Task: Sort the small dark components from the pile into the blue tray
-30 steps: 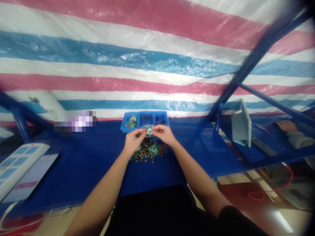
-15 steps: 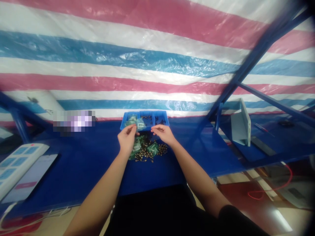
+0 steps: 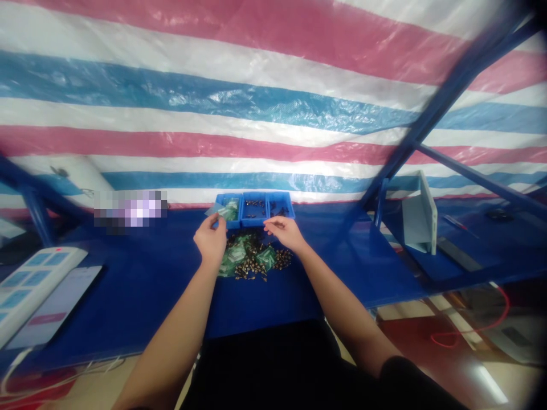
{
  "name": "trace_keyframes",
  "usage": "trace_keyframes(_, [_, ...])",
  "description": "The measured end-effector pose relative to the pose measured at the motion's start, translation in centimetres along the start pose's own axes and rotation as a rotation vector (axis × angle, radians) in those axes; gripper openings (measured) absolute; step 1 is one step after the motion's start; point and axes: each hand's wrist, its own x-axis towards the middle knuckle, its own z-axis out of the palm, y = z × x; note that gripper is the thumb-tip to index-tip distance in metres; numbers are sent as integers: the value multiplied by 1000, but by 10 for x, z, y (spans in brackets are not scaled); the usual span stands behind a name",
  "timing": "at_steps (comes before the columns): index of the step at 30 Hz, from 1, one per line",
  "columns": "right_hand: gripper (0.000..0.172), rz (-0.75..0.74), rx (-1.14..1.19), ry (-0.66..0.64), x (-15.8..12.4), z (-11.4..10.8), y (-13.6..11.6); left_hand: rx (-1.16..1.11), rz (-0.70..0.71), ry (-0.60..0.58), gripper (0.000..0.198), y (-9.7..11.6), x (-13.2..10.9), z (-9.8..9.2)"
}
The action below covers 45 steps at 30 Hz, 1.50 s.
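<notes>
My left hand (image 3: 211, 239) pinches a small clear plastic bag (image 3: 213, 210) just in front of the left blue bin (image 3: 221, 222). My right hand (image 3: 284, 231) is in front of the right blue bin (image 3: 290, 207), thumb and fingertips pressed together; whatever is between them is too small to make out. Green-printed packets fill part of the left bin, while small dark pieces lie in the middle bin (image 3: 253, 222) and the right one. Below my hands, a pile of small brass-coloured metal parts (image 3: 252, 267) lies on the table, mixed with green packets (image 3: 237, 250).
The blue table (image 3: 154, 296) carries a white power strip (image 3: 40, 276) and a phone-like screen (image 3: 55, 307) at left. A tablet on a stand (image 3: 421, 219) is at right, beyond a blue frame post (image 3: 379, 202). Striped plastic sheeting (image 3: 256, 102) hangs behind.
My left hand has moved left with the plastic bag, away from my right hand and off the middle bin. The right hand has barely moved.
</notes>
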Motion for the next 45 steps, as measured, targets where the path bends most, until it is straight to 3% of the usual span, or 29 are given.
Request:
trace_keyframes(4, [29,2,-18,-3,0,0,2,237,49,-143,42,-5,8,1])
trace_keyframes(9, [29,0,-36,-5,0,0,1,448,196,-170,44,-3,6,5])
trace_keyframes(13, [28,-3,-40,-3,-1,0,-1,568,235,-179,49,0,3,6])
trace_keyframes(18, [27,-5,-63,-5,-1,0,0,660,241,-302,58,2,7,7])
trace_keyframes(25, [26,-17,-79,-5,0,0,3,660,266,-318,65,5,5,7])
trace_keyframes(32, [27,-23,-121,-9,-1,-1,-1,612,322,-319,46,7,4,7])
trace_keyframes(40, [26,-31,-151,-15,-1,-1,2,563,348,-297,43,1,6,7])
trace_keyframes(45, [22,-67,-302,-17,-2,-4,1,504,347,-282,37,3,6,6])
